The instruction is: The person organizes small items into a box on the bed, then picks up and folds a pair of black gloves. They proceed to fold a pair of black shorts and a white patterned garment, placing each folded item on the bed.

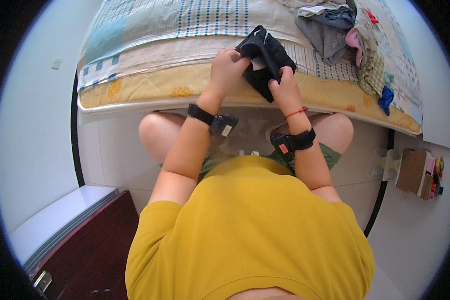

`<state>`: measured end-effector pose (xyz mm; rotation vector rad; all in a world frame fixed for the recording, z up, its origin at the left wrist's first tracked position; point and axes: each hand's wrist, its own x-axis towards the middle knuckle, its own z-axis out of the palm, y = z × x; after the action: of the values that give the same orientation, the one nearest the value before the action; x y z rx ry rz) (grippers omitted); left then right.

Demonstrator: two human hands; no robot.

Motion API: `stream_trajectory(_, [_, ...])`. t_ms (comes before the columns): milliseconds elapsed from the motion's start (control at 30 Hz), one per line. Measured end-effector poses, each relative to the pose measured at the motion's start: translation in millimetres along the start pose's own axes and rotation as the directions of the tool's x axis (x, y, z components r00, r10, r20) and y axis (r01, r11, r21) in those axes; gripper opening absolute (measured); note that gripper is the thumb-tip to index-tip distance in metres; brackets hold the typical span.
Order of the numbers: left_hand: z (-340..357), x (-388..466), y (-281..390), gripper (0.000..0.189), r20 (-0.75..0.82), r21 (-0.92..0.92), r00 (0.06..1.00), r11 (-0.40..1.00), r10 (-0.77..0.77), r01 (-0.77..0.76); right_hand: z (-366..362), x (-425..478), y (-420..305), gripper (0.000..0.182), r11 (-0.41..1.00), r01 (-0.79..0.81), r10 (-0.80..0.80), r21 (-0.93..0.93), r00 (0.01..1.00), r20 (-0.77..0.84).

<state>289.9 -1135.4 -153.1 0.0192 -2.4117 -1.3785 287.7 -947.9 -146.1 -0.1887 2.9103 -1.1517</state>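
Both hands hold a black cloth garment [266, 56] with a white drawstring and a pale label inside, above the near edge of the bed. My left hand [228, 67] pinches it at its left side, near the opening. Gripping the lower right edge is my right hand [286, 87], thumb and fingers closed on the cloth. The garment looks bunched or folded; its far side is hidden. Under it lies a patchwork bedspread [150, 33] over a yellow mattress [146, 86].
A pile of clothes [322, 33], grey, pink and green checked, lies on the bed at right, with a blue cloth [386, 100] near the edge. A cardboard box [411, 172] stands at far right. A dark red wooden door [97, 243] is at lower left.
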Motion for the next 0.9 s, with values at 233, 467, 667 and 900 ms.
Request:
stream_trajectory(233, [-2.8,2.7,-10.0,0.032,0.059,-0.192,0.961,0.941,-0.271,0.277,4.2,3.4,19.4,0.033,0.994,0.103,-0.102,0.036,0.995,-0.014])
stream_trajectory(467, [-0.5,3.6,-20.7,0.033,0.07,-0.198,0.97,0.949,-0.234,0.244,5.2,5.2,22.9,0.034,0.993,0.113,-0.113,0.023,0.994,0.002])
stream_trajectory(667, [-0.1,0.9,-21.0,0.032,0.044,-0.14,0.973,0.963,-0.225,0.229,3.8,5.4,20.7,0.036,0.994,0.098,-0.1,0.044,0.994,0.034])
stream_trajectory(900, [-0.5,0.1,-17.5,0.021,0.085,-0.161,0.958,0.945,-0.273,0.284,-1.4,-6.8,-3.1,0.059,0.969,0.247,-0.249,-0.03,0.964,-0.091])
